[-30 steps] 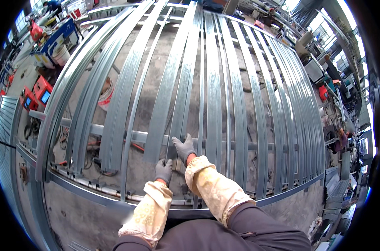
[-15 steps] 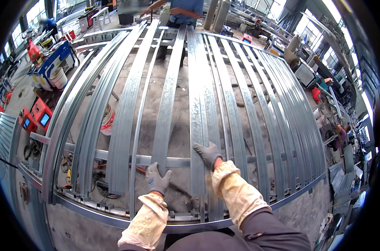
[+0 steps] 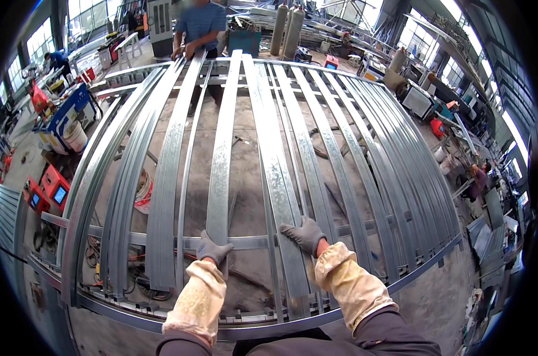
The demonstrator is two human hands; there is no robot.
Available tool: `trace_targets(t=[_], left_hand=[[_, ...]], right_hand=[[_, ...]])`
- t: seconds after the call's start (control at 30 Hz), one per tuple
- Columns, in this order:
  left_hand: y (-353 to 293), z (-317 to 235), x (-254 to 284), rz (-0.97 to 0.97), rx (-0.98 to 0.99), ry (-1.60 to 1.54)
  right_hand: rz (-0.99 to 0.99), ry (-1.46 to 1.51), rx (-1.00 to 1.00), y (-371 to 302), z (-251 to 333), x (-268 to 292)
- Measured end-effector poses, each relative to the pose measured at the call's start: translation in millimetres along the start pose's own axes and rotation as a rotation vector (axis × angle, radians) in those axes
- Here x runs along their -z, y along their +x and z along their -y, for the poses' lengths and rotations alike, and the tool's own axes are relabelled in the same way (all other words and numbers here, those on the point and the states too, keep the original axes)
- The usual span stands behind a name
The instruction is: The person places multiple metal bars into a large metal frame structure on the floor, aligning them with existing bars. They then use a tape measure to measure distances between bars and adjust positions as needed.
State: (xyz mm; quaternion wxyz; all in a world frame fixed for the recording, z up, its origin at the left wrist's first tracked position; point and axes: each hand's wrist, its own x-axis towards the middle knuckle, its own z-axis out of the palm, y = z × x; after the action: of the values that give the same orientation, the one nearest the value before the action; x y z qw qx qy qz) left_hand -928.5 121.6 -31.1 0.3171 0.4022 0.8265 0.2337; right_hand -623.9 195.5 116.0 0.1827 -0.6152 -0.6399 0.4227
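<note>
A long galvanized steel strip [image 3: 220,160] is being gripped near its close end by the gloved left hand [image 3: 212,249], fingers closed over it just above the cross rail [image 3: 162,240]. A neighbouring, wider steel strip [image 3: 275,172] is being pressed by the gloved right hand [image 3: 305,232], laid flat with fingers spread. Both strips are lying lengthwise on a rack of parallel strips, at whose far end a co-worker [image 3: 200,26] is standing.
</note>
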Motion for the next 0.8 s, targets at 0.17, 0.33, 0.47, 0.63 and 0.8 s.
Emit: trace_targets(t=[0.17,0.33,0.47,0.63,0.8], left_hand=[[-43.6,24.4,6.3,0.088,-0.249,-0.604],[-102.1,38.7,30.3,0.042,-0.278,-0.579],[-140.4,47.0,46.3,0.011,-0.281,-0.516],[-157.6,85.9,42.1,-0.004,-0.243,-0.476],[-175.2,78.4,51.9,-0.046,-0.242,-0.383]], right_hand=[[0.022,0.109,0.037,-12.4,-41.2,-19.4],[0.026,0.209,-0.002,-45.3,-45.6,-42.6],[-0.035,0.205,-0.004,-55.0,-77.0,-71.9],[0.014,0.281,-0.022,-99.8,-40.1,-67.1],[-0.02,0.161,-0.032,-101.4,-55.2,-82.5]])
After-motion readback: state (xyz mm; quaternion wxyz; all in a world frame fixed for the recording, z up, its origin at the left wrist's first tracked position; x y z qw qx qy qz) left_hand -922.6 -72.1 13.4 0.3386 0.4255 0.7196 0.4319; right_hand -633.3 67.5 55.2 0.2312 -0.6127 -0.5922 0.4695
